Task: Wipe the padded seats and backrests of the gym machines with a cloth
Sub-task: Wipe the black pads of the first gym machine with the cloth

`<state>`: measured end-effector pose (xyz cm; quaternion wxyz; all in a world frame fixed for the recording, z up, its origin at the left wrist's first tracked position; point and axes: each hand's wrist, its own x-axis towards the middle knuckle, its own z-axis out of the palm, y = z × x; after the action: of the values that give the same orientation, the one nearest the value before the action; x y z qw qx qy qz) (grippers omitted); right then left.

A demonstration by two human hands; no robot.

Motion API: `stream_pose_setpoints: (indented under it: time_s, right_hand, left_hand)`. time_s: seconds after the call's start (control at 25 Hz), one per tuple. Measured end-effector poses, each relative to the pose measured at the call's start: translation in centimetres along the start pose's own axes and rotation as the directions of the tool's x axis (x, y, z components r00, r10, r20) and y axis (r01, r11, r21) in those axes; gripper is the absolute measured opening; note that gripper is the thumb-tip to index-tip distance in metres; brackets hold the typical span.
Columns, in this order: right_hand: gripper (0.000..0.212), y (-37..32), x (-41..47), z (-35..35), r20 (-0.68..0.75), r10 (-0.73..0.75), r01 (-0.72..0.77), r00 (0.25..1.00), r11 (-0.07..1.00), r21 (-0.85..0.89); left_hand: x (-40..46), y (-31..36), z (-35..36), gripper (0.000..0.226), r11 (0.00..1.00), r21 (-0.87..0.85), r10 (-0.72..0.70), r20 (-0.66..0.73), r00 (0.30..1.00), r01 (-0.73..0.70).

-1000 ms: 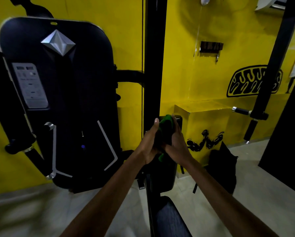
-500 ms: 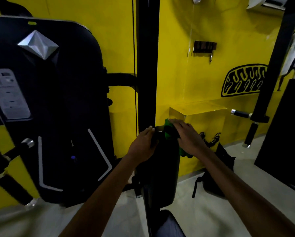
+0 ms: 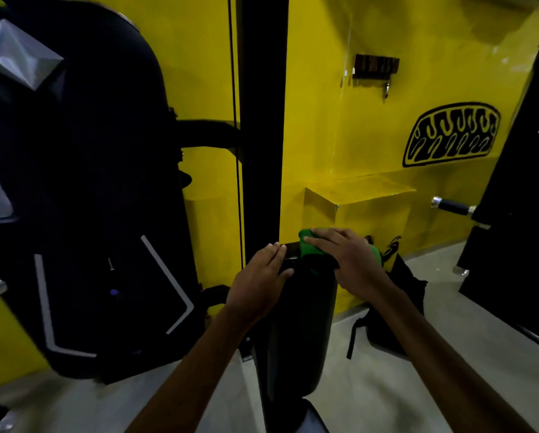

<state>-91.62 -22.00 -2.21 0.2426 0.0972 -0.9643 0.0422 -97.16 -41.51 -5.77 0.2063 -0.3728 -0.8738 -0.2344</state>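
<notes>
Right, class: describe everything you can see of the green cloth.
The green cloth looks soft and bright, bunched rather than flat. It lies draped over the top edge of the black padded backrest, partly hanging down its front. The right hand presses on it with straight fingers, hiding its middle. The left hand rests beside it on the backrest.

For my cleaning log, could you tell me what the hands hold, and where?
Right hand presses the green cloth flat on the backrest top; left hand rests beside it.
</notes>
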Motion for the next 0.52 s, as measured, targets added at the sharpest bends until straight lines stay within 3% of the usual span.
stream_pose_setpoints:
  time_s: [0.08,0.2,0.4,0.52]
  right_hand:
    - [0.076,1.4,0.2,0.4,-0.031,-0.011,0.014,0.999,0.995,0.095]
    - [0.068,2.6,3.1,0.2,0.034,0.085,-0.090,0.996,0.974,0.210]
    - [0.077,3.3,-1.1,3.0,-0.180,0.100,-0.041,0.979,0.951,0.305]
    - [0.070,4.3,-0.1,2.8,-0.178,0.114,-0.023,0.977,0.894,0.447]
  left_hand:
    - [0.2,-0.1,-0.4,0.056,1.000,-0.001,0.026,0.033,0.999,-0.026]
    - [1.2,-0.2,-0.9,0.058,0.998,0.023,0.056,0.102,0.993,-0.059]
    - [2.5,1.0,0.6,0.077,0.991,0.112,0.055,0.141,0.988,-0.071]
    - [3.5,1.6,1.3,0.080,0.974,0.214,0.035,0.170,0.985,-0.071]
